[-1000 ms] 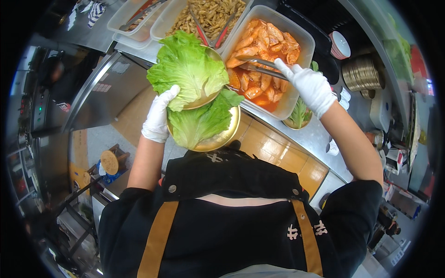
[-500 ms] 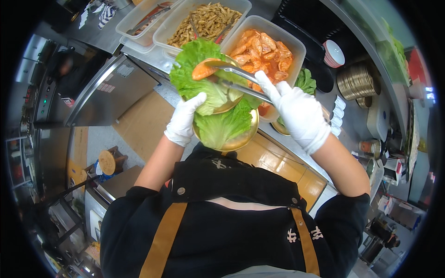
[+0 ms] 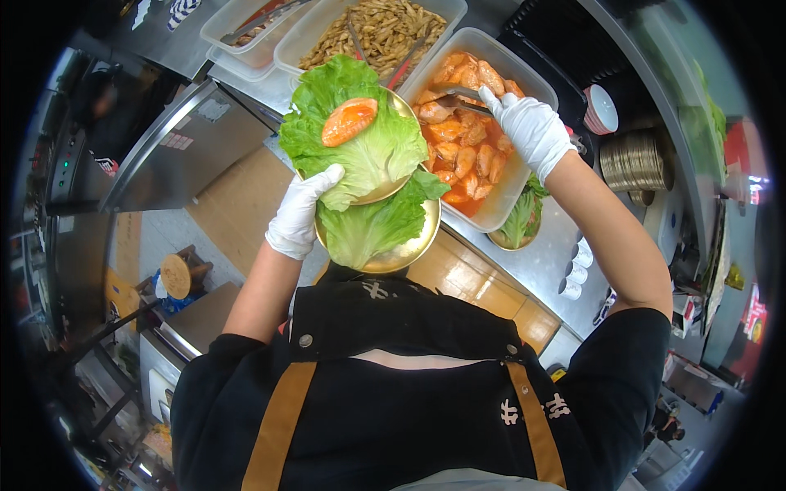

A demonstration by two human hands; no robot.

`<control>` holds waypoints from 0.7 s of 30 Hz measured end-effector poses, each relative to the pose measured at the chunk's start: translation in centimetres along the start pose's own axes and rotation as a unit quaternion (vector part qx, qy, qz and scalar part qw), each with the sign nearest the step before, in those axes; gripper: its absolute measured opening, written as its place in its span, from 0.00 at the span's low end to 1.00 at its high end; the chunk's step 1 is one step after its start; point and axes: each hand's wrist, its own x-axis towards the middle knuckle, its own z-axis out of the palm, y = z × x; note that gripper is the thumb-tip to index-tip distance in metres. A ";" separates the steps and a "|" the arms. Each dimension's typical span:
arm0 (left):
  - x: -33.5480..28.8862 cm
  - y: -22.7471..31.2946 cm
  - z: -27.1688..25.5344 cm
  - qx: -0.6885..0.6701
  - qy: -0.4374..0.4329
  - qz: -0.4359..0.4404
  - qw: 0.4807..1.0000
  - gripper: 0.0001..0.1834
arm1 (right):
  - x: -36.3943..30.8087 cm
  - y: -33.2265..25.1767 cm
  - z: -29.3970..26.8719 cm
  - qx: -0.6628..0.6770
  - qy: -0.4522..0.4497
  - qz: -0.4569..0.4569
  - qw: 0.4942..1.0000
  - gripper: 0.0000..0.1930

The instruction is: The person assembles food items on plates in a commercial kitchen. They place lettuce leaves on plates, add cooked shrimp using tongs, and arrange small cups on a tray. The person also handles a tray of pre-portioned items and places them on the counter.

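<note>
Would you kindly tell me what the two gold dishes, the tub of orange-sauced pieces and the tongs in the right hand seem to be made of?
Gold dishes: probably metal, smooth and polished; the lower one's bare part shines brightly.
Tub: likely plastic, semi-matte; its walls look milky and translucent.
Tongs: apparently metal, from their silvery-grey colour; finish too small to tell.

Pale characters (image 3: 508, 412) on black top (image 3: 442, 417), either side of brown strap (image 3: 536, 425); more on apron (image 3: 409, 327), foreshortened. Steel door (image 3: 225, 139): paper labels (image 3: 214, 110), print too small to read.
</note>
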 end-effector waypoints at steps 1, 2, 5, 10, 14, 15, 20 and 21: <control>0.1 0.1 0.0 0.009 0.015 -0.010 1.000 0.30 | -0.2 -0.1 -0.4 0.007 -0.003 -0.004 1.000 0.37; 0.3 0.3 0.1 0.014 0.022 -0.016 1.000 0.30 | -0.6 0.0 -1.0 0.046 -0.026 0.008 0.999 0.37; 0.9 0.6 0.3 0.015 0.009 -0.010 1.000 0.31 | -3.2 0.9 -3.2 0.090 -0.045 0.035 0.994 0.33; 1.7 1.2 0.9 0.026 -0.033 0.004 0.999 0.35 | -9.1 2.4 -9.0 0.113 0.005 0.095 0.989 0.43; 2.0 1.3 1.1 0.022 -0.048 -0.006 0.999 0.33 | -9.1 0.1 -13.9 0.032 0.056 0.032 0.997 0.42; 1.9 1.1 1.1 0.031 -0.046 -0.007 0.998 0.32 | -8.6 -0.8 -14.5 0.029 0.015 0.009 0.999 0.42; 2.6 -0.6 1.7 -0.003 -0.057 -0.015 0.998 0.30 | -6.6 -0.6 -14.3 -0.029 0.057 -0.037 0.997 0.46; 2.9 -1.0 1.9 -0.001 -0.022 -0.023 0.999 0.30 | -7.2 0.7 -14.0 -0.016 0.047 -0.029 0.998 0.47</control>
